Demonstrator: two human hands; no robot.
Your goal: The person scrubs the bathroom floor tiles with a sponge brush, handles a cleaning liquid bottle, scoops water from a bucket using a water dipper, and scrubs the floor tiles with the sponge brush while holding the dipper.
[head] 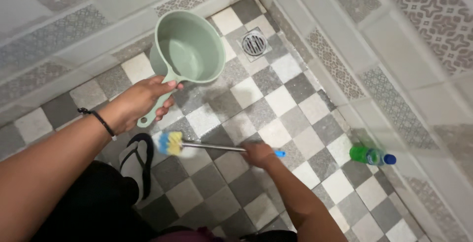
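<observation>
My left hand (143, 103) grips the handle of a pale green plastic water dipper (189, 47), held tilted above the checkered floor tiles with its open mouth facing me; it looks empty. My right hand (257, 153) is closed around the metal shaft of a scrub brush (212, 146). The brush's blue and yellow head (170, 143) points left, low over the floor, near my sandalled foot (138, 161). A blue tip sticks out past my right fist. A black band circles my left wrist.
A round metal floor drain (254, 42) sits in the far corner. A green bottle with a blue cap (370, 156) lies by the right wall. Patterned tiled walls close in at the left, back and right. The floor (276, 99) looks wet.
</observation>
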